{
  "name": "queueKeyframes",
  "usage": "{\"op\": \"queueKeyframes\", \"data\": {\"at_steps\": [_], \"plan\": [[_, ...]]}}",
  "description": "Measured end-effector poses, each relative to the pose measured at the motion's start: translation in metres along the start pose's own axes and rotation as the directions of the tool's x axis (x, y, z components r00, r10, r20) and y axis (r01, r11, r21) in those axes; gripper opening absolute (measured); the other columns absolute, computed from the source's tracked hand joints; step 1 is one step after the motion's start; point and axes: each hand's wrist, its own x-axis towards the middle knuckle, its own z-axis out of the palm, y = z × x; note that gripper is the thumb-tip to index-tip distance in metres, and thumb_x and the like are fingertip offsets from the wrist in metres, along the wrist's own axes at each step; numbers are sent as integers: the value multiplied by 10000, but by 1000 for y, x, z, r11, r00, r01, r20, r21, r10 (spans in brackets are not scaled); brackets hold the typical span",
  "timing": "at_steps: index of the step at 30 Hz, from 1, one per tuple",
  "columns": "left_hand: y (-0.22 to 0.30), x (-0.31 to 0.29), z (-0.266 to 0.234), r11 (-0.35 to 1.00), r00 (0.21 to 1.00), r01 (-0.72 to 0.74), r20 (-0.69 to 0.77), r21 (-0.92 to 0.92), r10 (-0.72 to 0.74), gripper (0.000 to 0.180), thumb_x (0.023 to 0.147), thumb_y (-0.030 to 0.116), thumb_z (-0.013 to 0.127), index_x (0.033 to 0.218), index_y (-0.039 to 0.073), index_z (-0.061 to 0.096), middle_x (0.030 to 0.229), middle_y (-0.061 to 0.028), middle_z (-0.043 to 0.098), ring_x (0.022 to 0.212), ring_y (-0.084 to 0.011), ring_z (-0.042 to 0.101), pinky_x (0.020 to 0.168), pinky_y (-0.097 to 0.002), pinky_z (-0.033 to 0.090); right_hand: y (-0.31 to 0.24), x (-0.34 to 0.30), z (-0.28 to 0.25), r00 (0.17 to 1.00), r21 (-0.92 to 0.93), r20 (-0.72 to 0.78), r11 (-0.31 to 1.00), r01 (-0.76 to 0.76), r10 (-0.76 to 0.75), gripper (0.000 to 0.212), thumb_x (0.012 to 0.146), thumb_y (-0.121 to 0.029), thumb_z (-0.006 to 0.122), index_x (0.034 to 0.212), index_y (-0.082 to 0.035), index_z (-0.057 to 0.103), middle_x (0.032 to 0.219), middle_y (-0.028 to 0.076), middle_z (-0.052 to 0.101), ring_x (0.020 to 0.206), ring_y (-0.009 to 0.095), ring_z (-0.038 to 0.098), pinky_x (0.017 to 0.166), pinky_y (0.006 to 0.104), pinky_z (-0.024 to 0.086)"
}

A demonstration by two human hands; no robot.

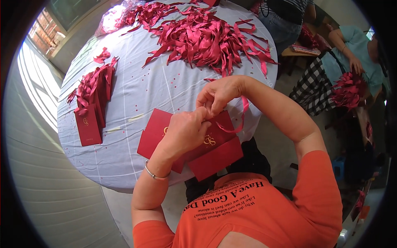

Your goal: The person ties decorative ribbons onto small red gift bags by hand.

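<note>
Over the near part of the round table, my left hand (188,130) and my right hand (221,96) meet fingertip to fingertip. Both are closed in a pinch on a crimson ribbon (240,122); the exact spot of the grip is mostly hidden by the fingers. The ribbon loops out to the right of my hands and curls back toward them. Beneath lie dark red paper bags (219,159) with gold lettering, flat and overlapping at the table's near edge. My left wrist, with a silver bangle, crosses above them.
A big heap of crimson ribbons (202,39) covers the table's far side, by a clear plastic bag (113,20). Several red bags with ribbons (93,99) lie stacked at left. At right, a person (351,53) holds a ribbon bunch (349,89); another person (285,20) stands at the far edge.
</note>
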Motion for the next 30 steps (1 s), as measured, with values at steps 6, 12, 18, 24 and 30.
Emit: {"op": "queueKeyframes", "data": {"at_steps": [6, 12, 18, 24, 30], "plan": [[2, 1, -3, 998, 1000, -9, -11, -62, 8, 152, 829, 135, 659, 949, 67, 595, 717, -179, 644, 704, -382, 639, 615, -475, 493, 10, 10, 0, 999, 117, 21, 992, 42, -44, 354, 712, 36, 672, 1064, 20, 631, 881, 22, 679, 735, 78, 609, 625, 211, 454], [0, 3, -2, 987, 999, 14, 54, -162, -6, 152, 827, 138, 661, 950, 59, 623, 793, -176, 665, 776, -380, 645, 679, -456, 502, 19, 15, -3, 916, 357, -393, 932, 67, 85, 278, 718, 45, 668, 991, 39, 612, 880, 90, 692, 699, 144, 654, 592, 271, 530], [-15, 10, 1, 959, 972, 214, 143, -184, -189, 167, 822, 136, 639, 948, 26, 644, 843, -196, 677, 826, -396, 643, 726, -456, 503, 33, 23, -14, 470, -144, -843, 952, 270, -261, 193, 808, -54, 674, 991, -6, 634, 864, 84, 677, 763, 151, 654, 590, 294, 522], [-19, 7, 4, 971, 979, 190, 102, -148, -176, 176, 802, 81, 630, 957, 0, 648, 833, -169, 701, 771, -314, 685, 683, -367, 520, 33, -23, 23, 185, -411, -904, 902, -134, -385, 268, 825, -269, 729, 923, -22, 692, 728, 66, 667, 650, 148, 635, 591, 323, 493], [-17, 9, 2, 972, 974, 201, 130, -120, -186, 194, 802, 88, 618, 975, 8, 653, 818, -160, 704, 781, -310, 689, 692, -363, 522, 46, -27, 24, 368, -8, -922, 945, -327, 120, 390, 752, -420, 725, 715, -32, 713, 622, 129, 638, 591, 232, 653, 587, 362, 504]]}}
